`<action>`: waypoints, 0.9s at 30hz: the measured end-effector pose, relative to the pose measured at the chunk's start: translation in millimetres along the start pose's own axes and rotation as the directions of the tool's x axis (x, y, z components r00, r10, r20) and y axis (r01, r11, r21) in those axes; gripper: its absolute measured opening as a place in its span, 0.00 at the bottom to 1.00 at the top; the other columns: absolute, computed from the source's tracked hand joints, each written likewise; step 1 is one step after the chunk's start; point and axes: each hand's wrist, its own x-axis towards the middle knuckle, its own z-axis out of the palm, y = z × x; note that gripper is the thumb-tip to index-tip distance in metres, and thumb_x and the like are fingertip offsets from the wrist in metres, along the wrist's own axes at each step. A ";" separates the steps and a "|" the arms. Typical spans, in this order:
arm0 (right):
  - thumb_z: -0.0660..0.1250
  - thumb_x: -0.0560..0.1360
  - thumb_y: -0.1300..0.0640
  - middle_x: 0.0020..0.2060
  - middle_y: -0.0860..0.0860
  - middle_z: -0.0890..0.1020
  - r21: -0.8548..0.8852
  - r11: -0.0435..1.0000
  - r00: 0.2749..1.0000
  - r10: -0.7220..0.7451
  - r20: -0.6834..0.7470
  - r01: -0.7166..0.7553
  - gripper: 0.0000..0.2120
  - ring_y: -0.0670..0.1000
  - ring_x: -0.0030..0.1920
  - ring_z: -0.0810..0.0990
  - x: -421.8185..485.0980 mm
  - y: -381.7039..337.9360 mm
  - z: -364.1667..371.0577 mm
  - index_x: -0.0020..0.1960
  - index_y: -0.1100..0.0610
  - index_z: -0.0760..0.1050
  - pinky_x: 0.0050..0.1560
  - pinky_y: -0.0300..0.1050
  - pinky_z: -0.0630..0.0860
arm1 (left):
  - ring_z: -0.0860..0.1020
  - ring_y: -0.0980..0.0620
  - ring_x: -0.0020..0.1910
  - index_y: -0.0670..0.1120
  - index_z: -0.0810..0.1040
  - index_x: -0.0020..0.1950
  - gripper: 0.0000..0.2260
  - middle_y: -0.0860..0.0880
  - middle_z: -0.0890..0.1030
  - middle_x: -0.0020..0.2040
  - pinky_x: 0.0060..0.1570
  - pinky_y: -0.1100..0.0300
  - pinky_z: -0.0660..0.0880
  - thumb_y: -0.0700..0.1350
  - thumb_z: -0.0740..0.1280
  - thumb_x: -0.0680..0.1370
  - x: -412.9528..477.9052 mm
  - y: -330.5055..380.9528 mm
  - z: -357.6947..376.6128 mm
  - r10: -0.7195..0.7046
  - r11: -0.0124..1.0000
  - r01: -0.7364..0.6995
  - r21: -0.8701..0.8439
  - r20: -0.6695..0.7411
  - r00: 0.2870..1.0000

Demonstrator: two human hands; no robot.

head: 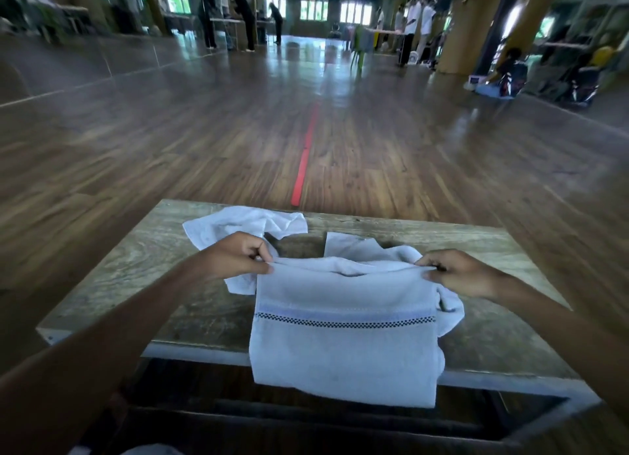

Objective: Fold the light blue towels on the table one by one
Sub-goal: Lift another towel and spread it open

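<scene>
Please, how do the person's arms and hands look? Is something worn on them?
The left hand and the right hand are bare: no gloves, no visible rings. Both forearms are uncovered as far as the view shows: no sleeve, watch or bracelet on them.

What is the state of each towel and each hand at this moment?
Striped towel: held up by its top edge, lower part hanging past the table edge.
Far towel: crumpled, unfolded, lying on the table.
Left hand: pinches the striped towel's top left corner.
Right hand: pinches its top right corner.
</scene>
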 end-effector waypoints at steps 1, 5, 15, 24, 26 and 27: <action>0.62 0.78 0.64 0.45 0.54 0.82 -0.032 0.999 1.000 -0.015 0.004 0.015 0.08 0.50 0.47 0.79 -5.9 -8.7 -10.2 0.48 0.58 0.79 0.48 0.42 0.72 | 0.78 0.54 0.42 0.38 0.81 0.44 0.05 0.46 0.82 0.42 0.46 0.63 0.74 0.36 0.74 0.70 -5.8 8.1 -4.9 -0.002 1.000 0.002 -0.019 -0.003 1.000; 0.63 0.78 0.59 0.43 0.53 0.81 -0.086 0.996 0.996 -0.034 -0.082 0.027 0.06 0.50 0.43 0.76 -32.5 -33.0 -53.1 0.46 0.57 0.79 0.42 0.36 0.69 | 0.79 0.48 0.44 0.46 0.84 0.39 0.08 0.39 0.83 0.45 0.50 0.56 0.74 0.45 0.79 0.63 -30.9 41.6 -23.0 0.046 0.994 -0.049 -0.098 -0.024 0.999; 0.67 0.76 0.61 0.40 0.47 0.83 -0.148 0.981 0.968 -0.156 -0.198 0.128 0.09 0.39 0.38 0.77 -96.6 -81.3 -131.8 0.41 0.48 0.78 0.42 0.32 0.70 | 0.65 0.57 0.28 0.53 0.81 0.34 0.07 0.54 0.68 0.25 0.30 0.67 0.59 0.44 0.77 0.69 -73.8 120.8 -53.8 0.131 0.991 -0.120 0.065 -0.229 0.964; 0.75 0.68 0.57 0.37 0.53 0.84 -0.044 0.989 0.963 -0.147 -0.226 0.141 0.03 0.44 0.36 0.78 -144.5 -105.9 -187.0 0.40 0.56 0.83 0.39 0.36 0.70 | 0.79 0.56 0.38 0.45 0.76 0.38 0.09 0.54 0.82 0.36 0.44 0.63 0.75 0.32 0.71 0.72 -93.1 182.0 -81.4 0.371 0.927 -0.330 0.178 -0.324 0.870; 0.76 0.67 0.56 0.37 0.51 0.84 -0.055 0.990 0.967 -0.137 -0.214 0.129 0.06 0.43 0.36 0.78 -151.8 -110.5 -192.9 0.41 0.57 0.83 0.39 0.35 0.70 | 0.80 0.52 0.39 0.44 0.75 0.40 0.09 0.48 0.83 0.39 0.47 0.54 0.75 0.33 0.71 0.72 -95.6 192.6 -85.8 0.381 0.921 -0.327 0.214 -0.311 0.871; 0.75 0.68 0.57 0.37 0.50 0.84 -0.050 0.990 0.967 -0.136 -0.214 0.128 0.06 0.42 0.36 0.79 -154.3 -112.9 -195.6 0.42 0.58 0.82 0.38 0.33 0.70 | 0.80 0.51 0.39 0.45 0.75 0.41 0.08 0.46 0.83 0.41 0.47 0.52 0.76 0.35 0.72 0.72 -96.0 198.3 -86.6 0.377 0.916 -0.305 0.260 -0.301 0.876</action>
